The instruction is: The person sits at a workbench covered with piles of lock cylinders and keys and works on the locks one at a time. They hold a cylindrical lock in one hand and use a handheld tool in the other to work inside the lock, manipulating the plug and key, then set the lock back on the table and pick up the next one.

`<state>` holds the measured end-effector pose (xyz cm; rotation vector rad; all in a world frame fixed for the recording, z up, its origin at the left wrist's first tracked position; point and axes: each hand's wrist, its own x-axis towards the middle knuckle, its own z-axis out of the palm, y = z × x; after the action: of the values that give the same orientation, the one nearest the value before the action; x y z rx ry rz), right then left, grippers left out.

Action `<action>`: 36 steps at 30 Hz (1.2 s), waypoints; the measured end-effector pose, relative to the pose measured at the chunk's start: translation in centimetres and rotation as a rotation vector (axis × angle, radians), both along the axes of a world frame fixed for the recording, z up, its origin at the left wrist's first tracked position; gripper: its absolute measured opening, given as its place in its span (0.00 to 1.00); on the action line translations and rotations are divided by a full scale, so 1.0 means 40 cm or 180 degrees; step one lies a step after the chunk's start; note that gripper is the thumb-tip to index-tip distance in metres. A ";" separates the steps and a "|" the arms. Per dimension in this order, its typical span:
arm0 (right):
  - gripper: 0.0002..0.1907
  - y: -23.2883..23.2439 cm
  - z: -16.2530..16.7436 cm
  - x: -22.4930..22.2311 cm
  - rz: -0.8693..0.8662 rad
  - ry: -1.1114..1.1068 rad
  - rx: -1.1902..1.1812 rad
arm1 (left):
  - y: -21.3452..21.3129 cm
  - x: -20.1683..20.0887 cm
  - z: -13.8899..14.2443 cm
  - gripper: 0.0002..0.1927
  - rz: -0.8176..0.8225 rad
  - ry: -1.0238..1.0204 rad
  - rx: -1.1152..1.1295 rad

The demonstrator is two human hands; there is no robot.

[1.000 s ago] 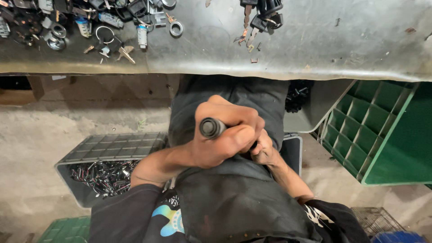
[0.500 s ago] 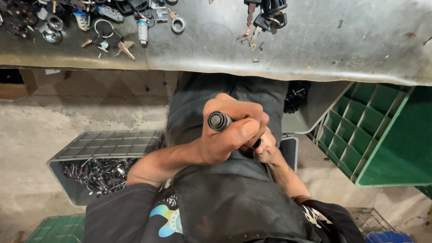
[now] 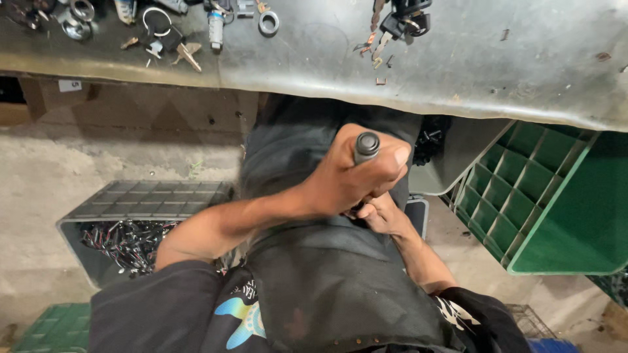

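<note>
Over our lap, our left hand [image 3: 347, 176] grips a dark cylindrical handle [image 3: 366, 146]; our right hand [image 3: 383, 216] sits beneath, its grip hidden. Work looks mid-way; keys [image 3: 392, 26] lie on the counter [image 3: 458, 65].

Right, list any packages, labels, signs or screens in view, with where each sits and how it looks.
Small white label: stuck on the brown surface under the bench edge, upper left; rectangular, with a dark mark.
Printed graphic: on the person's dark sleeve, bottom centre-left; blue and yellow shapes.
No packages, signs or screens show.
</note>
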<state>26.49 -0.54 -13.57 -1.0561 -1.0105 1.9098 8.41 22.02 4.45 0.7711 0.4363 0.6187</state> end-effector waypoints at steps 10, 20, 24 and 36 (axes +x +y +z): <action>0.29 0.138 0.080 0.010 -0.0365 -0.0182 0.1424 | 0.015 -0.061 0.077 0.16 0.0518 -0.0582 -0.0224; 0.25 0.229 0.148 -0.046 -0.0525 -0.0692 0.1765 | 0.029 -0.046 0.056 0.05 0.0683 0.0369 0.1612; 0.32 0.303 0.203 -0.071 -0.0691 -0.0378 0.0972 | 0.041 -0.135 0.034 0.09 0.1503 -0.0740 0.1128; 0.17 0.902 0.614 -0.178 -0.0010 -0.1265 0.2599 | 0.046 -0.211 0.010 0.19 0.2316 0.0317 0.0243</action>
<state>19.37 35.53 10.99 -0.9287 -1.7945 1.0874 -0.01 23.88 4.87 0.7092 0.7995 1.2829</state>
